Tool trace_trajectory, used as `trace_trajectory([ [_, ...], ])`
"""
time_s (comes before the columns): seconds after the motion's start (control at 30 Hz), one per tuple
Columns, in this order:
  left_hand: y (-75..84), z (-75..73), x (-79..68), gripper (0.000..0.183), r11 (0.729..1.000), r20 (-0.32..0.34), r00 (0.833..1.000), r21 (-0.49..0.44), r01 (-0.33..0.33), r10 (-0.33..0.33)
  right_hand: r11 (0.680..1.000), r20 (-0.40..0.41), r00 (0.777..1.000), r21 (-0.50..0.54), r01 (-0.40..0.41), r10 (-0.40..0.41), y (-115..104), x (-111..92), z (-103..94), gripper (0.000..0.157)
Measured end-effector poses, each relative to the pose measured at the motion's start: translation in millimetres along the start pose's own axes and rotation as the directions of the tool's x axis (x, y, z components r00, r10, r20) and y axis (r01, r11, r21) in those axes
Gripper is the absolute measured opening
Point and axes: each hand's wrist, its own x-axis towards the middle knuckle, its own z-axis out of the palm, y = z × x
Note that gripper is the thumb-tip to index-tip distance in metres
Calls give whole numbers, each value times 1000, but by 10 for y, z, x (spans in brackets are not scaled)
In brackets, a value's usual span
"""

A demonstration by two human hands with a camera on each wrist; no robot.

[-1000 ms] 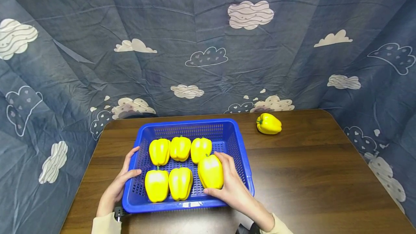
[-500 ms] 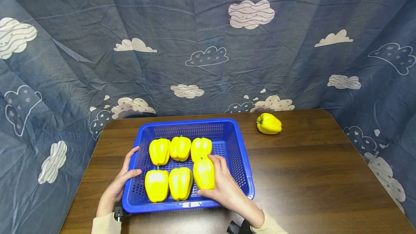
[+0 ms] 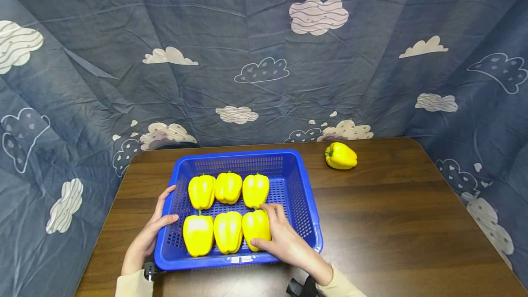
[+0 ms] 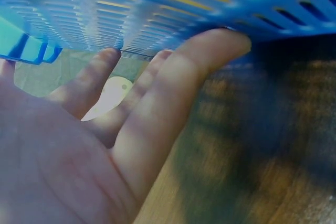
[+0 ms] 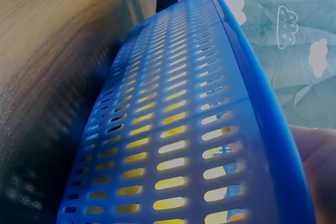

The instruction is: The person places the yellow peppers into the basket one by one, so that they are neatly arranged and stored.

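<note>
A blue perforated plastic basket [image 3: 237, 153] stands on the table with two rows of yellow bell peppers in it. My left hand [image 3: 145, 236] grips its left side, thumb over the rim; in the left wrist view this hand's fingers [image 4: 157, 103] reach along the slotted outside. Inside the front right part, my right hand [image 3: 285, 241] holds a yellow bell pepper [image 3: 255, 229] between thumb and fingers. That pepper stands upright, stem toward the back, beside another bell pepper [image 3: 228, 232]. In the right wrist view the basket's slotted wall [image 5: 173, 108] hides most of the hand.
One more yellow bell pepper [image 3: 341, 156] lies on its side on the brown wooden table [image 3: 396, 214], right of the basket. A blue cloud-patterned curtain [image 3: 264, 26] hangs behind the table and along both sides.
My right hand has moved left and down with its bell pepper, bringing it into line with the front row. The left hand keeps its place on the basket.
</note>
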Motion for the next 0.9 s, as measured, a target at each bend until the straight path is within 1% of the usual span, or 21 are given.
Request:
trace_trajectory([
  [0.1, 1, 1, 2, 68, 1000, 2, 1000, -2, 1, -1, 1000, 12, 1000, -17, -14, 14, -5, -2, -10, 72],
  [0.3, -1, 0, -2, 68, 1000, -6, 1000, 2, 5, -5, 999, -11, 999, -45, 31, -31, -9, -30, -43, 65],
  [0.53, -4, 4, -2, 68, 1000, -14, 1000, 7, 9, -9, 999, -11, 999, -10, 34, -34, 16, -70, -178, 62],
  [0.73, -1, 5, -10, 69, 1000, -13, 1000, 6, 15, -15, 996, -71, 993, 18, 90, -89, 82, -92, -335, 59],
  [0.9, 4, 4, -13, 68, 1000, -4, 1000, 4, 13, -13, 987, -130, 983, 76, 139, -128, 149, -95, -458, 55],
])
